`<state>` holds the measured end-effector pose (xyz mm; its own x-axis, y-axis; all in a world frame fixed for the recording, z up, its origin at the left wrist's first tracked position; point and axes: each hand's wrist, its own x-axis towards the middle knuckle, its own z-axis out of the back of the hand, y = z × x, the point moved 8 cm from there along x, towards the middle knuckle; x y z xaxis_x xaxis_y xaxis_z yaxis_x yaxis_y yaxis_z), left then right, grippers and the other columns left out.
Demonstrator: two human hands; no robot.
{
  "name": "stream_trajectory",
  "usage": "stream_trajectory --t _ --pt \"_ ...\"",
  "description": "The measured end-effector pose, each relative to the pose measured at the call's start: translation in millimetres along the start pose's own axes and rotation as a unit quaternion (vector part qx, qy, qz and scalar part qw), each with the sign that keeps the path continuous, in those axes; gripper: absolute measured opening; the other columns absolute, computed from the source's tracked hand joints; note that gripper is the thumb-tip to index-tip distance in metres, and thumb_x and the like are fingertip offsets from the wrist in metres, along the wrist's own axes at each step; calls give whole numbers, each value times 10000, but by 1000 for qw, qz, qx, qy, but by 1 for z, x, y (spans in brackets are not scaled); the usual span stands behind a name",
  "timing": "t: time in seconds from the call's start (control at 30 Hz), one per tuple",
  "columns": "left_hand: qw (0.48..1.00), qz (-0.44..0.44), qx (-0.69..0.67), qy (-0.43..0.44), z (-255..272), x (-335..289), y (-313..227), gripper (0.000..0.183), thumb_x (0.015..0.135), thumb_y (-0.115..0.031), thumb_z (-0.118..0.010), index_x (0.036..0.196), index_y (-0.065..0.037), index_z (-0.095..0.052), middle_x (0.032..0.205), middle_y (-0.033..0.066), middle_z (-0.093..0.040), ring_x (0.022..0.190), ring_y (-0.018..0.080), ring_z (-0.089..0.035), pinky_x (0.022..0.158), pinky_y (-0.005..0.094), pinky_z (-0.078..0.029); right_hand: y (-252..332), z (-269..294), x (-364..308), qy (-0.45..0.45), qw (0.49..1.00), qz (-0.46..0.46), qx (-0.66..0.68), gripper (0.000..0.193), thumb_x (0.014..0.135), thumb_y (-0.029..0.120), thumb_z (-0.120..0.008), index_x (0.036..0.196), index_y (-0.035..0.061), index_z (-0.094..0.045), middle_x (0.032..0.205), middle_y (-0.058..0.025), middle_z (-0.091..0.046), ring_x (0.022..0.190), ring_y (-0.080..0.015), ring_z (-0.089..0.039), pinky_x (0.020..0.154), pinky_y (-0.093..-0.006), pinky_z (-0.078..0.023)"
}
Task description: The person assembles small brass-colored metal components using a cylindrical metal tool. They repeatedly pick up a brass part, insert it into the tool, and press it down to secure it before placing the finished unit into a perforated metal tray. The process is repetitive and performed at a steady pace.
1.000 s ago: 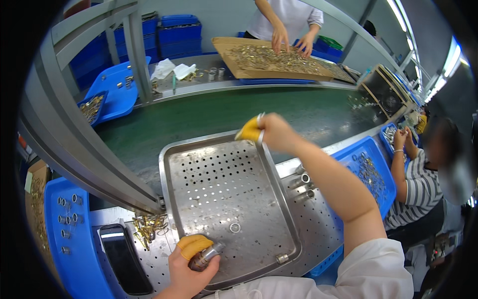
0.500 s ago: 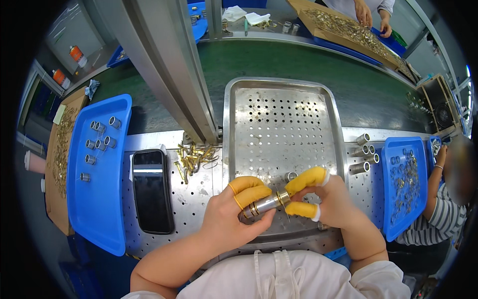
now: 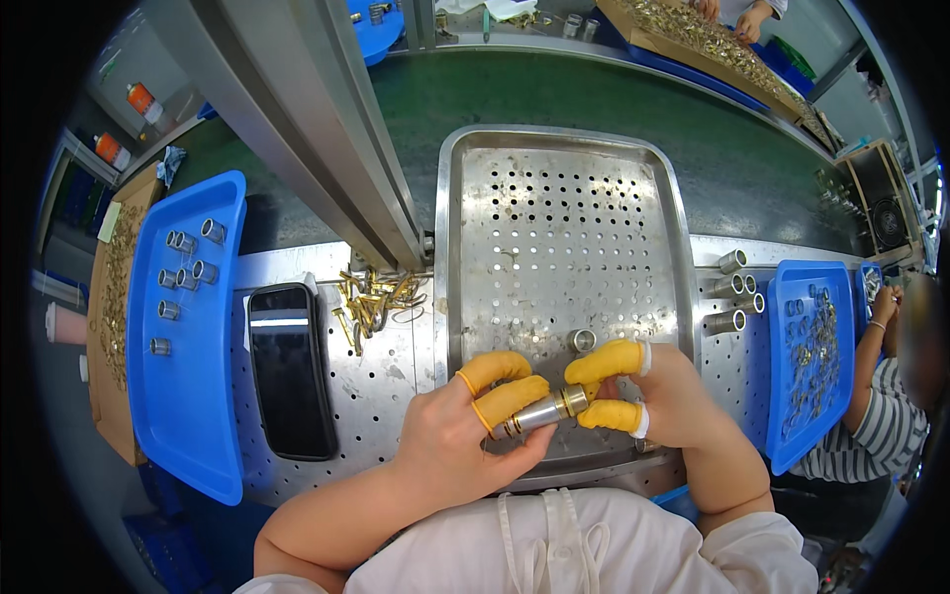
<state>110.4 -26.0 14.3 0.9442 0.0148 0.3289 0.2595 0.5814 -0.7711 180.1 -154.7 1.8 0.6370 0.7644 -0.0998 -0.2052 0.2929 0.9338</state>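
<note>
- Presently, one metal cylinder [image 3: 542, 412], tilted, banded in gold and dark rings; I find it above the near end of the metal tray [image 3: 495, 322].
- One left hand [image 3: 450, 431], two fingers in yellow covers: wrapped about the cylinder's left part, bare thumb pressed beneath.
- One right hand [image 3: 673, 404], fingertips in yellow covers: pinching the cylinder's gold-banded right end.
- One loose sleeve [image 3: 581, 342], standing in the metal tray beyond the fingers.
- Cluster of bare sleeves [image 3: 725, 322], lying on the bench [image 3: 386, 406] right of the metal tray.
- One left blue tray [image 3: 198, 396], several short sleeves standing in it.
- One heap of brass-coloured pieces [image 3: 371, 302], near the phone [image 3: 289, 381].
- Progress: I judge the cylinder midway, bands on it, handling unfinished, not yet set down. The bare sleeves look untreated; whether those in the left blue tray are finished, I cannot tell.
</note>
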Motion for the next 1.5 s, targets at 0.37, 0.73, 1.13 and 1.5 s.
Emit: stream_trajectory --t 0.37,0.73,1.13,1.5 --pt "1000 5 -23 8 0 2 1 321 565 -96 -739 862 -54 -623 908 102 -585 725 220 -611 615 277 -511 9 2 -1 -15 997 61 34 309 641 12 -728 937 56 -648 934 -82 -606 776 -174 -589 675 -267 -483" --pt "1000 -18 -19 -11 1 3 -1 312 566 -104 -736 857 -57 -636 899 102 -586 706 213 -614 598 267 -511 14 11 -1 -49 990 99 86 377 626 57 -756 975 46 -614 979 -98 -601 845 -208 -586 756 -305 -465" --pt "995 -66 71 -3 -2 -1 -12 316 531 -137 -739 825 -101 -631 911 80 -598 571 173 -602 489 249 -498 5 -4 -3 -13 998 69 -3 309 621 74 -745 908 44 -635 740 -37 -591 608 -125 -529 547 -233 -436" --pt "1000 -13 -22 13 -7 -2 -5 490 551 -182 -748 984 -50 -561 1003 99 -559 662 205 -603 530 272 -508 1 -15 -2 35 997 67 18 381 643 135 -767 992 64 -632 780 -36 -561 654 -144 -514 584 -252 -422"
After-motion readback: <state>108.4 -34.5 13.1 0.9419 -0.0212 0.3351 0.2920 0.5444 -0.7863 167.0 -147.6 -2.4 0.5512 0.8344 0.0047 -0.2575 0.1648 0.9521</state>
